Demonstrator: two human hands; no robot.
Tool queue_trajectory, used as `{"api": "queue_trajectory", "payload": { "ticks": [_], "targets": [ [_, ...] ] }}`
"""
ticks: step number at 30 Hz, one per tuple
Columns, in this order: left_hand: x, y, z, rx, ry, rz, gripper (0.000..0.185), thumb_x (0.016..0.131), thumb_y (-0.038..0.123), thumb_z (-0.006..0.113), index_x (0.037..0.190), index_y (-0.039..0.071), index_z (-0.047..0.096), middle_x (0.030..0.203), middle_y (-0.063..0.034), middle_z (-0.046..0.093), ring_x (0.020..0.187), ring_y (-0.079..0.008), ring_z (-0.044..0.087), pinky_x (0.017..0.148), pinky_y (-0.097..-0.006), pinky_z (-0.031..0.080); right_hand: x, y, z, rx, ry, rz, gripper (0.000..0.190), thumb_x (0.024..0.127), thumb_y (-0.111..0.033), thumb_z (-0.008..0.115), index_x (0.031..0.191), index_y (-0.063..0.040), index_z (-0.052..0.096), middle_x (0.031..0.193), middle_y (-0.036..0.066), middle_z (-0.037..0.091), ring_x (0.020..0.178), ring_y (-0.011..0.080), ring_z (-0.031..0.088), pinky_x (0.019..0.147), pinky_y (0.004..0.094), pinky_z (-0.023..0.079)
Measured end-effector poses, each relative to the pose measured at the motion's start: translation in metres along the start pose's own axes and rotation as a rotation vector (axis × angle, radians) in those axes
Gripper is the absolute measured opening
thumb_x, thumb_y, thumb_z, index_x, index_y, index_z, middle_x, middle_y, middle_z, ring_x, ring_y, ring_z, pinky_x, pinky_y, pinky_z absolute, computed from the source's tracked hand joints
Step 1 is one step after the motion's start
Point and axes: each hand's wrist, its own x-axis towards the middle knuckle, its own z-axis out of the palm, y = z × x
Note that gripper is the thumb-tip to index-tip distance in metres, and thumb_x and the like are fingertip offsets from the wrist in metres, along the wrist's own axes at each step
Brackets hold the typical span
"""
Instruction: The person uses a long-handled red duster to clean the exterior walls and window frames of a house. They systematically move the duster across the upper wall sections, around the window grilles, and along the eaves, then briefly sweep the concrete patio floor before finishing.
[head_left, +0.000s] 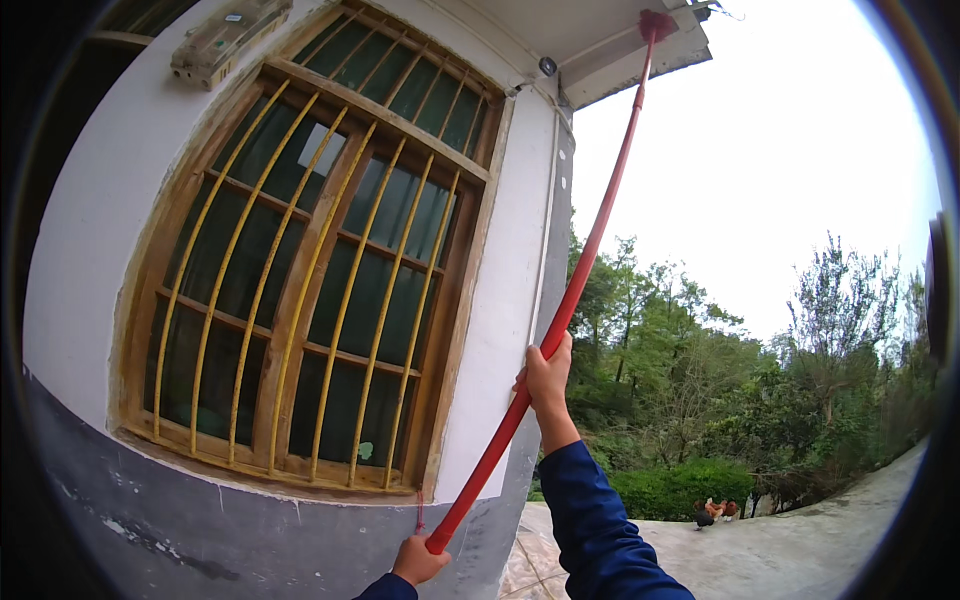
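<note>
A long red telescopic pole (592, 259) slants from bottom centre to the upper right. My left hand (422, 559) grips its thick lower end. Further up the shaft, my right hand (546, 373) is closed around it. At the far tip, a dark red brush head (655, 25) is up at the underside of the concrete eave (634, 56); whether the bristles touch it I cannot tell. Both arms wear dark blue sleeves.
On the left, a wooden-framed window (300, 300) has yellow metal bars in a white and grey wall (517, 247). A meter box (229, 41) hangs above left. A round fixture (547, 66) sits near the eave. Several chickens (716, 511) stand by a hedge (679, 486) on concrete ground (795, 551).
</note>
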Motion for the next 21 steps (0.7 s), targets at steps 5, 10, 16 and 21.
{"api": "queue_trajectory", "payload": {
  "ticks": [5, 10, 16, 21],
  "targets": [
    [0.016, 0.022, -0.029, 0.141, -0.085, 0.151, 0.041, 0.067, 0.033, 0.068, 0.098, 0.008, 0.061, 0.082, -0.0157, 0.065, 0.078, -0.0328, 0.062, 0.070, -0.0396, 0.049, 0.004, -0.028, -0.010, 0.025, 0.113, -0.057, 0.042, 0.079, 0.000, 0.044, 0.117, -0.006, 0.026, 0.064, 0.006, 0.043, 0.034, 0.0144, 0.044, 0.028, 0.0302, 0.043],
    [0.026, 0.023, -0.054, 0.159, -0.073, 0.169, 0.042, 0.068, 0.033, 0.070, 0.099, 0.007, 0.058, 0.080, -0.0128, 0.065, 0.074, -0.0294, 0.061, 0.068, -0.0373, 0.048, 0.010, -0.022, 0.001, -0.059, 0.148, -0.060, 0.045, 0.081, -0.001, 0.043, 0.120, -0.007, 0.021, 0.067, 0.008, 0.043, 0.038, 0.0158, 0.047, 0.030, 0.0316, 0.046],
    [0.025, 0.061, -0.073, -0.415, -0.376, -0.096, 0.020, 0.071, 0.004, 0.067, 0.073, 0.006, 0.047, 0.053, -0.0007, 0.046, 0.038, -0.0080, 0.042, 0.036, -0.0232, 0.032, 0.056, -0.025, 0.046, -0.597, 0.156, 0.005, 0.052, 0.079, -0.002, 0.048, 0.122, 0.002, 0.021, 0.080, 0.022, 0.059, 0.053, 0.0316, 0.062, 0.041, 0.0387, 0.052],
    [0.028, 0.037, -0.061, -0.794, -0.861, -0.318, 0.023, 0.071, 0.007, 0.067, 0.071, 0.008, 0.044, 0.049, -0.0010, 0.041, 0.036, -0.0099, 0.039, 0.036, -0.0232, 0.031, 0.040, -0.027, 0.034, -1.161, 0.197, -0.088, 0.072, 0.079, -0.012, 0.053, 0.131, 0.016, 0.012, 0.086, 0.027, 0.061, 0.079, 0.0346, 0.064, 0.067, 0.0383, 0.053]
  ]
}}
